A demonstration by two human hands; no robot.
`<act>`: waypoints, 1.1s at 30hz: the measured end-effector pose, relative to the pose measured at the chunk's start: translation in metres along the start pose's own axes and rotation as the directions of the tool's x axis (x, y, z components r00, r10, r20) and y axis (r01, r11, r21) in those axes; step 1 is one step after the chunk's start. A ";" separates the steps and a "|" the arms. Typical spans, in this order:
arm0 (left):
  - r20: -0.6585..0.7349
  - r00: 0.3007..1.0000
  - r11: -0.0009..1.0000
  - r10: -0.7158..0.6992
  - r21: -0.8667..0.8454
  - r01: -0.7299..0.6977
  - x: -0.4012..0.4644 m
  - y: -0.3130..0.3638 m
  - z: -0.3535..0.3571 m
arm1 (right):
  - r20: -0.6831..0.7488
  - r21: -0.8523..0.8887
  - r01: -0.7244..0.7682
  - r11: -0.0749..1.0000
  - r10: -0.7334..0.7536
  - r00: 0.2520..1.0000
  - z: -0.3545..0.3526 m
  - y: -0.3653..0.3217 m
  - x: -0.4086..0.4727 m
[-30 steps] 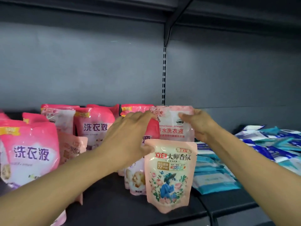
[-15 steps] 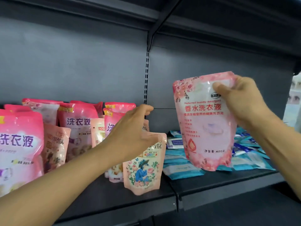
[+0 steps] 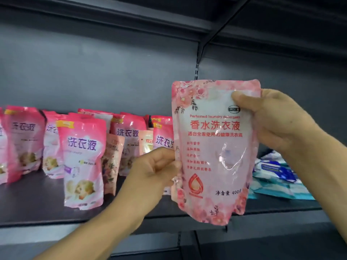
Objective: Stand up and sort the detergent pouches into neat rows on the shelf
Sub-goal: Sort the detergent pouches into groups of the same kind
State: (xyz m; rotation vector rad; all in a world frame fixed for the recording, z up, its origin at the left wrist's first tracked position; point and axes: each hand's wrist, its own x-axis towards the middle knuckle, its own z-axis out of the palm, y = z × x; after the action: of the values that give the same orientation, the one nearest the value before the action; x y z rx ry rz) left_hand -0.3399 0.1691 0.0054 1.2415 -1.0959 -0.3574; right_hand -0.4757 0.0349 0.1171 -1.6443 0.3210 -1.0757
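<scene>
Shelf: a dark grey shelf with a grey back panel carries everything; a second shelf board runs above it.
Far-left pouches: bright pink pouches stand upright at the left edge of the view, partly cut off by the frame.
Front pouch: one pink detergent pouch with purple characters stands upright nearer the shelf's front edge than the rest, just ahead of the row behind it.
Back row: more pink pouches stand upright close to the back panel, overlapping one another; two smaller peach-coloured pouches stand among them, the nearer one leaning a little.
Left hand: the left hand reaches up from the lower left, its fingers curled, its fingertips pinching the left edge of the held pouch about halfway down.
Held pouch: a pale pink floral pouch with red characters and the words "Perfumed laundry detergent" hangs upright in the air in front of the shelf, clear of the board, its printed face toward the camera.
Right hand: the right hand grips the pouch's upper right corner, thumb across the front and fingers behind.
Right side: blue and white flat packs lie in a loose heap on the shelf, behind the right forearm.
</scene>
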 end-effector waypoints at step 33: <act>-0.765 0.630 0.890 -0.134 0.187 0.416 -0.158 -0.012 -0.606 | 0.363 0.191 -0.119 0.974 0.042 0.931 0.671 0.055 -0.049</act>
State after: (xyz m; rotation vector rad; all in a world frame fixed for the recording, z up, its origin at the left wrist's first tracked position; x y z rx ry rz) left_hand 0.0823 0.6299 -0.0344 1.6776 -0.2401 0.1423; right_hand 0.0345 0.4712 0.0473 -1.5825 0.0325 -0.7028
